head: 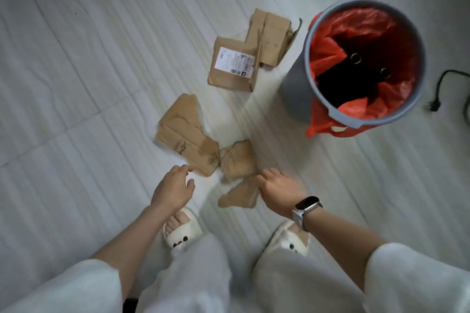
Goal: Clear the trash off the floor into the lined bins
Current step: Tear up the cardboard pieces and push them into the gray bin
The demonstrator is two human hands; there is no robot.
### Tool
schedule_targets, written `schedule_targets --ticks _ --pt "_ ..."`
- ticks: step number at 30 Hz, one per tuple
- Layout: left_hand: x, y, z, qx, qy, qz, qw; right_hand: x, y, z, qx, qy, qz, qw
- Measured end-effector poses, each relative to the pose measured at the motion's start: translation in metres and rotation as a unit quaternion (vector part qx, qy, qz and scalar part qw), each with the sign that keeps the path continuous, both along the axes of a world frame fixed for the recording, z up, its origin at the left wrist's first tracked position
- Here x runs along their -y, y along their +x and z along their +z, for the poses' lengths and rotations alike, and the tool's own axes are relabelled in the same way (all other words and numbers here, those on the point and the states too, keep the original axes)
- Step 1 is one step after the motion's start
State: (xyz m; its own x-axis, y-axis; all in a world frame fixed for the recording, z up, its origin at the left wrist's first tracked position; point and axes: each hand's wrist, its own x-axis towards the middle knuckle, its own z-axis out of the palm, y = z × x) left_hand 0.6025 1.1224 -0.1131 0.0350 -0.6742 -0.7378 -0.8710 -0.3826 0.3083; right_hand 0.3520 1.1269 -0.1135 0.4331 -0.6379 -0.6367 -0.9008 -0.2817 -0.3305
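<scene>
Torn brown cardboard scraps [236, 175] on pale floor, near-left of grey round bin [295, 84] w/ red plastic liner [328, 43]; pickup not yet made.
Right hand [279, 190] rests on the small triangular scrap [239, 197], fingers loosely curled, no firm grasp visible. Left hand [173, 188] hovers, relaxed and unclenched, beside the larger torn piece [187, 138], holding nothing. Box w/ white label [235, 67] lies just left of bin. Black cable [443, 89] lies right of bin. Both hands low, prob. to gather nearest scraps together.
</scene>
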Motion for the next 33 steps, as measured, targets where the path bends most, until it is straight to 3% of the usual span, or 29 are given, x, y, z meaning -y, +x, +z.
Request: schedule_targets --ticks 4,9,13,17,21,24,27,30,33 --pt "0.016 0.005 -0.075 0.017 -0.057 -0.156 0.986 -0.007 0.001 -0.089 -0.050 -0.018 -0.027 0.998" --pt "0.046 0.003 -0.165 0.133 -0.091 -0.373 0.914 -0.015 -0.010 -0.184 -0.118 -0.042 0.009 0.992" --pt "0.061 0.002 -0.205 0.185 -0.127 -0.430 0.875 -0.035 -0.016 -0.216 -0.075 -0.004 -0.064 0.995" --pt "0.081 -0.003 -0.198 0.187 -0.180 -0.453 0.853 -0.029 -0.017 -0.200 0.026 0.078 -0.152 0.985" --pt "0.111 -0.012 -0.159 0.153 -0.241 -0.400 0.871 0.027 -0.016 -0.155 0.060 0.117 -0.083 0.988" --pt "0.136 -0.024 -0.119 0.101 -0.262 -0.344 0.896 0.068 -0.019 -0.105 0.049 0.081 -0.047 0.994" --pt "0.159 -0.038 -0.074 -0.003 -0.287 -0.230 0.930 0.100 -0.028 -0.038 0.051 0.022 -0.045 0.997" --pt "0.180 -0.051 -0.032 -0.046 -0.384 -0.128 0.913 0.120 -0.048 0.033 0.122 -0.070 -0.096 0.985" --pt "0.196 -0.071 0.005 -0.084 -0.479 -0.013 0.874 0.130 -0.072 0.093 0.207 -0.193 -0.188 0.941"
